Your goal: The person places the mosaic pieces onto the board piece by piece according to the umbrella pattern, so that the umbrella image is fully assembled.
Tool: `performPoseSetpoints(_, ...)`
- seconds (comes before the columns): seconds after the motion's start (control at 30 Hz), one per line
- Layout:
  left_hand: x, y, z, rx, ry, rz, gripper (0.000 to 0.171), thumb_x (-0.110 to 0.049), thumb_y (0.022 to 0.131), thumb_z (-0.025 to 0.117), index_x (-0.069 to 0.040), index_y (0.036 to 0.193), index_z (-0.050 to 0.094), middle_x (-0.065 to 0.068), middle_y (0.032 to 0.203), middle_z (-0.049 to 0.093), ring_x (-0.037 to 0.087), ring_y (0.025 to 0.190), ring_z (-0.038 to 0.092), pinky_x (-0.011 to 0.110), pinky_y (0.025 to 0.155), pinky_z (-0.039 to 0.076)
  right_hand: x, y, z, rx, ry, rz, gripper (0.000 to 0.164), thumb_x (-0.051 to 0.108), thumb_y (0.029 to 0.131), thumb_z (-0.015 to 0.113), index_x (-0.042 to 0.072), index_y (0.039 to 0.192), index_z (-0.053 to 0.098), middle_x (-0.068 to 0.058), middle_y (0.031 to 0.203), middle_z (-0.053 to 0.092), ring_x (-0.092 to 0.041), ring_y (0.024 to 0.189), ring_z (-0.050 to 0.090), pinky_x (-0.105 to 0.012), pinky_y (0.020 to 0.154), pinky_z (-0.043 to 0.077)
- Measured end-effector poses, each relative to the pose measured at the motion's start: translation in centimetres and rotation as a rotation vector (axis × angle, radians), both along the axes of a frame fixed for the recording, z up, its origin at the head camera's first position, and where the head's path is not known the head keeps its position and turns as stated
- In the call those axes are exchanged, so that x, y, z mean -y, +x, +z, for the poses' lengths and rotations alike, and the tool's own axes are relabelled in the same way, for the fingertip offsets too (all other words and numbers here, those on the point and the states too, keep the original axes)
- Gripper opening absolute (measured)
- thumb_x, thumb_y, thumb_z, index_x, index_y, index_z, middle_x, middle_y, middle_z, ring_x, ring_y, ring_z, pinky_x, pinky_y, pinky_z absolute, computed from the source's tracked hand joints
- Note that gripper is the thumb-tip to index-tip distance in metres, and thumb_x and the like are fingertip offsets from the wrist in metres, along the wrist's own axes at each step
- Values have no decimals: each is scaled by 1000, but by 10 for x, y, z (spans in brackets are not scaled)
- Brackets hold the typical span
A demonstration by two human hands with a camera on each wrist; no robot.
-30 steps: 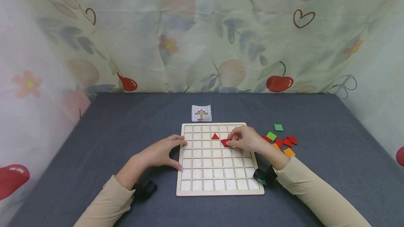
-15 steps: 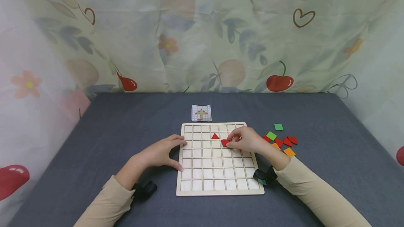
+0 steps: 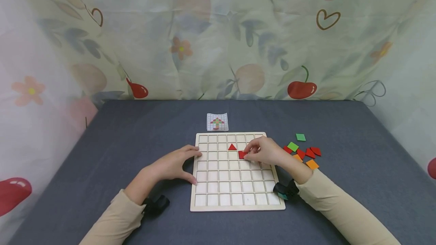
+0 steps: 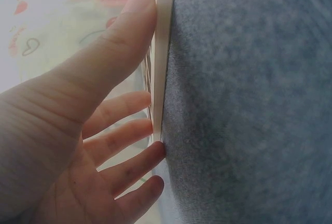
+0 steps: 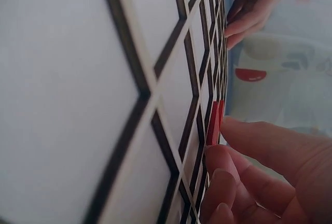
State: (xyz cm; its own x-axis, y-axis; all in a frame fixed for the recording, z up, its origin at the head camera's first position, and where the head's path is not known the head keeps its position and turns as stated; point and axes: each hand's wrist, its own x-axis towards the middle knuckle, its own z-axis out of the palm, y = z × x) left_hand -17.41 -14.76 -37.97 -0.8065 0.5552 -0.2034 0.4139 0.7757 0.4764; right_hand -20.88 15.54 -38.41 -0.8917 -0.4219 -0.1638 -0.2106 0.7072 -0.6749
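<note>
A wooden grid board [image 3: 218, 209] lies flat on the table. Along its left edge rests my left hand [image 3: 174, 163], fingers and thumb spread, fingertips touching the frame; the left wrist view shows the thumb [image 4: 136, 6] on the rim. My right hand [image 3: 263, 149] pinches a flat red piece [image 3: 242, 155] at a cell in the upper right of the grid. In the right wrist view, thumb and fingers meet at the red piece [image 5: 213, 123]; the hand hides part of its outline. One row further back, a red triangle [image 3: 232, 147] sits in a cell.
Behind the board lies a small printed pattern card [image 3: 217, 122]. Right of the board are scattered flat pieces: green squares [image 3: 301, 137], several red pieces [image 3: 315, 151] and orange squares [image 3: 312, 164]. A patterned cloth [image 3: 218, 48] hangs behind the table.
The red piece under my right fingertips has turned slightly and now lines up more squarely with its cell. My right hand shifted barely to the left; the left hand stayed put.
</note>
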Motion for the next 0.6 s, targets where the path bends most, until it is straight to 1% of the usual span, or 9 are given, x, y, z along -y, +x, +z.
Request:
performPoseSetpoints(0.17,0,0,0,2,-3,7,83,-42,67,81,-6,134,48,14,144,40,29,130,42,45,106,37,-2,0,3,-3,-3,12,16,15,81,72,6,93,70,-1,69,60,-13,64,50,-26,57,40)
performPoseSetpoints(0.27,0,0,1,4,-6,9,84,-43,67,81,-6,135,48,14,144,40,28,130,42,45,106,36,-8,-1,8,-26,-15,24,19,16,81,71,5,97,70,-4,74,62,-13,66,52,-26,57,43)
performPoseSetpoints(0.37,0,0,1,3,-6,6,84,-43,67,81,-6,135,48,14,144,39,28,130,42,45,106,36,-20,-3,13,-63,-27,20,22,16,82,70,3,99,69,-6,76,63,-13,66,52,-26,56,43)
performPoseSetpoints(0.47,0,0,1,5,-2,3,83,-42,67,81,-6,135,48,14,145,39,28,131,42,45,106,36,-35,-4,18,-75,-38,5,25,17,83,70,1,101,67,-6,75,63,-13,63,51,-26,55,42)
performPoseSetpoints(0.6,1,0,0,0,-5,0,82,-42,67,81,-6,134,49,14,144,40,29,131,42,45,106,36,-57,-3,22,-34,-47,-10,27,16,84,69,-1,104,66,-5,77,63,-13,59,50,-25,54,42)
